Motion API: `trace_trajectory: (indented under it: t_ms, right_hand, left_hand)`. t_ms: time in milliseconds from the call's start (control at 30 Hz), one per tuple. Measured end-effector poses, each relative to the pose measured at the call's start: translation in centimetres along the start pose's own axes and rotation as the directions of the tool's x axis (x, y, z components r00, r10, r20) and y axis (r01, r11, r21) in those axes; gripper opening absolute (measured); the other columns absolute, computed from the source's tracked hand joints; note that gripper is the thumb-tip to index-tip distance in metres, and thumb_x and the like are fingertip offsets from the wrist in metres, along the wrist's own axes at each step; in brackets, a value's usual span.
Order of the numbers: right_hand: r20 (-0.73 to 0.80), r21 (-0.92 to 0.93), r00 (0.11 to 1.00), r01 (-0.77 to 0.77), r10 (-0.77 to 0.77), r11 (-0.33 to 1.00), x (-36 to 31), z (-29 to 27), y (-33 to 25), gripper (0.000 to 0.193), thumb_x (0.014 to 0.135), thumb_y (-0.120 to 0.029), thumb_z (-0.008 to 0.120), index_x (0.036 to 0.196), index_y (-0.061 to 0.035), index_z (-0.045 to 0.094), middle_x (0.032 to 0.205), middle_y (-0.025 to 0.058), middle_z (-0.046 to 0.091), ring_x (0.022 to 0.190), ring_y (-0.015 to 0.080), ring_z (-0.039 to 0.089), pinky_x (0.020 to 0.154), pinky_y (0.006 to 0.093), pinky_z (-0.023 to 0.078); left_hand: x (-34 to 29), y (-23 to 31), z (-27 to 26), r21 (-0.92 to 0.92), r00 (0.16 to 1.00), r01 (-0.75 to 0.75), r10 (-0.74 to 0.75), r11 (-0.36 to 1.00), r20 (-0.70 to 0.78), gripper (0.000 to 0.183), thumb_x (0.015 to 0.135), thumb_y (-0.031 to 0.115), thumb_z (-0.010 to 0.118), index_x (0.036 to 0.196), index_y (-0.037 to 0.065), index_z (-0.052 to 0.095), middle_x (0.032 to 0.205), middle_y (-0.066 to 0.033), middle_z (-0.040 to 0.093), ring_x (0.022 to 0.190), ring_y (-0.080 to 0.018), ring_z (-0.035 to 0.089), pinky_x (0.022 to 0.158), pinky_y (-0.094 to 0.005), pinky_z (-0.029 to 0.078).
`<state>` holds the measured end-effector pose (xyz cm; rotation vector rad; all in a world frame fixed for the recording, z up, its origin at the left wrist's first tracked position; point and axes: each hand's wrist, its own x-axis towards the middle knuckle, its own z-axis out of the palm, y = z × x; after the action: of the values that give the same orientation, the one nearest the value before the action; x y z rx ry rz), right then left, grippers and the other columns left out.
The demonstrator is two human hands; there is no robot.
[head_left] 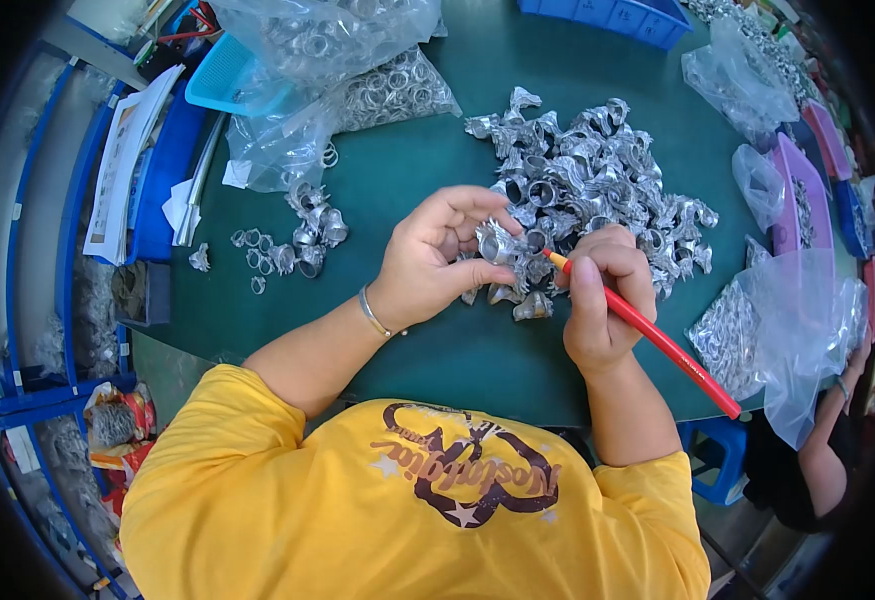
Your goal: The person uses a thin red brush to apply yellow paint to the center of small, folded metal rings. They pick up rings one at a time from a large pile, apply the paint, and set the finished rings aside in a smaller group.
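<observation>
My left hand [447,240] grips a silver metal ring [497,243] between thumb and fingers, its round opening turned up. In my right hand [612,295] is a red pencil [677,348], its pale tip pointing left, close beside the held ring. Whether the tip touches metal I cannot tell. Both hands are over the near edge of a large heap of chunky silver rings [597,165] on the green table. To the left of my left wrist, a smaller scatter of silver rings [282,258] lies apart from the heap.
Clear plastic bags of rings [397,90] lie at the back left by a turquoise basket [219,75]. A blue bin [612,20] stands at the back. Bagged metal parts [732,325] and a pink tray [795,190] line the right side, where another person's arm [825,440] shows.
</observation>
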<state>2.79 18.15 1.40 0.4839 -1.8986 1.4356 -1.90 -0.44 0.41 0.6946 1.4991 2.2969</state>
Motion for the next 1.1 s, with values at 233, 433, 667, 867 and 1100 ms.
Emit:
trace_trajectory:
  t_ms: [233,433,667,867,1100]
  right_hand:
    - [0.006,0.01,1.0,0.0,0.0,1.0,0.0,0.0,-0.1,0.008,0.079,0.002,0.06,0.081,-0.0023,0.055,0.071,0.0087,0.059,0.061,0.0218,0.053,0.065,0.0331,0.04]
    - [-0.001,0.013,1.0,-0.002,0.002,1.0,0.1,0.0,-0.2,0.008,0.079,0.002,0.061,0.082,-0.0019,0.055,0.071,0.0089,0.059,0.061,0.0221,0.053,0.065,0.0334,0.041]
    - [0.01,0.013,1.0,-0.005,0.005,1.0,0.2,0.0,-0.2,0.007,0.078,0.002,0.061,0.081,-0.0018,0.056,0.071,0.009,0.059,0.061,0.0221,0.054,0.066,0.0334,0.041]
    - [0.013,0.012,1.0,-0.002,0.002,1.0,0.1,0.0,-0.2,0.008,0.077,0.002,0.062,0.081,-0.0021,0.056,0.071,0.0091,0.059,0.061,0.022,0.054,0.067,0.0337,0.041]
    - [0.022,0.009,1.0,-0.003,0.003,1.0,0.2,0.1,-0.2,0.008,0.077,0.001,0.063,0.08,-0.0024,0.057,0.071,0.0086,0.06,0.061,0.0218,0.054,0.067,0.0336,0.041]
  left_hand:
    - [-0.3,-0.5,-0.3,0.073,0.994,-0.079,0.073,0.994,0.081,0.046,0.07,-0.02,0.068,0.11,-0.001,0.054,0.114,-0.0163,0.056,0.107,-0.0223,0.06,0.088,-0.0339,0.054]
    - [-0.1,0.0,0.2,0.203,0.992,-0.12,0.112,0.972,0.052,0.039,0.075,-0.012,0.072,0.11,-0.002,0.059,0.107,-0.0088,0.057,0.086,-0.0131,0.064,0.065,-0.0218,0.053]
    - [-0.3,-0.3,0.5,0.035,0.993,0.109,-0.107,0.993,-0.048,0.037,0.077,-0.008,0.072,0.112,-0.003,0.06,0.105,-0.0079,0.058,0.079,-0.0141,0.066,0.062,-0.0213,0.052]
    - [-0.3,0.6,0.3,0.006,0.963,0.268,-0.268,0.963,-0.021,0.031,0.086,0.0,0.066,0.115,-0.002,0.057,0.094,-0.0099,0.068,0.079,-0.0134,0.067,0.064,-0.0221,0.053]
    - [-0.1,-0.6,0.5,-0.204,0.996,0.093,-0.091,0.975,0.016,0.029,0.083,-0.011,0.064,0.109,-0.003,0.055,0.104,-0.0103,0.06,0.095,-0.0174,0.064,0.083,-0.0282,0.054]
